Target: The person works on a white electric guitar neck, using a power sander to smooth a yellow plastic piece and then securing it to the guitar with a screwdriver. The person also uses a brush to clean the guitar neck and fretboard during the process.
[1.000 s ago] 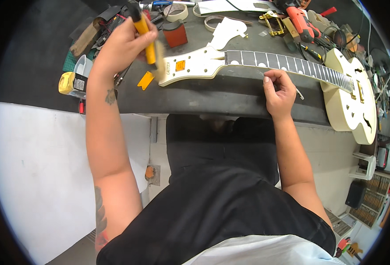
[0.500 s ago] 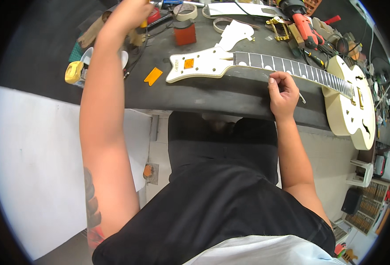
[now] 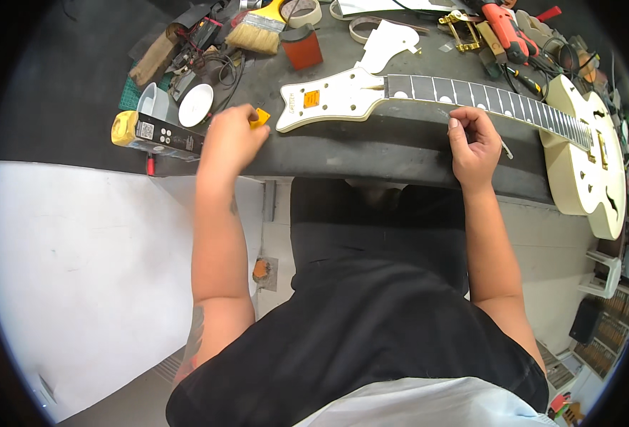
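Observation:
In the middle of the bench lies a cream electric guitar (image 3: 332,101), its dark fretboard (image 3: 496,98) running right to the body. Just left of the headstock, my left hand (image 3: 230,141) is curled with thumb and index finger around a small orange plate (image 3: 260,117). The fingers cover part of this plate, and I cannot see whether it is off the bench. My right hand (image 3: 477,151) is closed at the near edge of the neck. Between its fingers runs a thin pale rod (image 3: 507,149), its middle hidden by the hand.
A yellow-handled paintbrush (image 3: 256,37), a red container (image 3: 302,48) and tape rolls (image 3: 301,13) stand behind the headstock. At left are a white dish (image 3: 196,104) and a black-and-yellow box (image 3: 159,134). A red power tool (image 3: 510,35) and gold hardware (image 3: 461,30) lie far right.
My left hand has come back from the far left of the bench to the orange plate. The paintbrush now shows uncovered. My right hand keeps its place by the neck; the view has shifted slightly.

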Demonstrator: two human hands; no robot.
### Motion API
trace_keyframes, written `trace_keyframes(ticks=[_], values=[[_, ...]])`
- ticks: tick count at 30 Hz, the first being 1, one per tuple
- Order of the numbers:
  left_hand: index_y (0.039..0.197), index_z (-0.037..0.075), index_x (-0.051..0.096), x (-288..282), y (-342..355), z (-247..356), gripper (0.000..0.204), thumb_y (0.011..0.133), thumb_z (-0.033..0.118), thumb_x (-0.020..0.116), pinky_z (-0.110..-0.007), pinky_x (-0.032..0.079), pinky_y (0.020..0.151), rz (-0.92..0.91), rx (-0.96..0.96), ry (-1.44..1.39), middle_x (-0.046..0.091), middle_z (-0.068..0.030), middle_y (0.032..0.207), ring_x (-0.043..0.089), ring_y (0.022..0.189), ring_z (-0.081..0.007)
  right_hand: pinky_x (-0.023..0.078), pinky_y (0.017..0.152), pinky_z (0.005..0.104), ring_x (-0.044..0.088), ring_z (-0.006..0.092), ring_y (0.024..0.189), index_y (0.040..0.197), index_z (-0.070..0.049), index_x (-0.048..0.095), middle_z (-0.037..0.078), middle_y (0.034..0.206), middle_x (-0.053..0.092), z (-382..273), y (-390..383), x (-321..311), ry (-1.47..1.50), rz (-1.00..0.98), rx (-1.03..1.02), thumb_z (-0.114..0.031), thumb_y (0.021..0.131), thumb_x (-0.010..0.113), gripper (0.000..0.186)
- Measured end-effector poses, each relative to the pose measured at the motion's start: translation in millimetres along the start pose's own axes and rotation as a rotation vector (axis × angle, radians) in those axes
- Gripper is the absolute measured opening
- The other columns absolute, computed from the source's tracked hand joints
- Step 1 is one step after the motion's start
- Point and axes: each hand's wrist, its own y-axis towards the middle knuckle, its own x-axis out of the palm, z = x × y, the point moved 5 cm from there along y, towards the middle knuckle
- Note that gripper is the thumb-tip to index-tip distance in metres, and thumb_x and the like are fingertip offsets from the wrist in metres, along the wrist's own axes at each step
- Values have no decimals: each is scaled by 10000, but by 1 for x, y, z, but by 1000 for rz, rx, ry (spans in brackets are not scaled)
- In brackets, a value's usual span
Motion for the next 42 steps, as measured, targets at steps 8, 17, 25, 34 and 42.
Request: trace_keyframes(ticks=[8, 17, 25, 34, 42], values=[[1016, -16, 745, 11, -9, -7, 276, 796, 136, 812, -452, 581, 867, 189, -42, -27, 762, -212, 998, 740, 946, -380, 472, 704, 245, 588, 71, 747, 1034, 15, 719, -1, 848, 678, 6, 1, -4, 17, -40, 18, -8, 969, 713, 69], [995, -6, 709, -29, -8, 59, 235, 773, 27, 779, -354, 583, 887, 365, 347, -439, 748, -118, 1026, 732, 915, -260, 482, 715, 253, 599, 86, 746, 1027, 12, 720, 13, 843, 692, 3, 2, -2, -12, -18, 2, -15, 952, 724, 80], [987, 15, 773, 12, 26, 142, 183, 804, 20, 777, -342, 581, 857, 226, 672, -630, 772, -75, 1062, 736, 953, -228, 486, 714, 252, 613, 90, 747, 1024, 4, 727, 14, 828, 692, 5, 3, -5, -24, -22, 18, -11, 948, 724, 78], [986, 22, 804, 27, 35, 133, 186, 801, 34, 784, -369, 580, 930, 226, 661, -695, 809, -78, 1093, 733, 1020, -262, 484, 722, 250, 608, 88, 769, 1024, 21, 719, 16, 853, 686, 6, 3, -5, 4, -27, 33, 0, 956, 719, 71], [1011, 25, 819, 33, 37, 130, 194, 819, 28, 789, -357, 555, 962, 223, 659, -745, 809, -85, 1131, 722, 1052, -240, 483, 754, 256, 604, 96, 796, 1033, 31, 711, 26, 877, 685, 6, 3, -4, 4, -41, 35, -4, 961, 718, 80]])
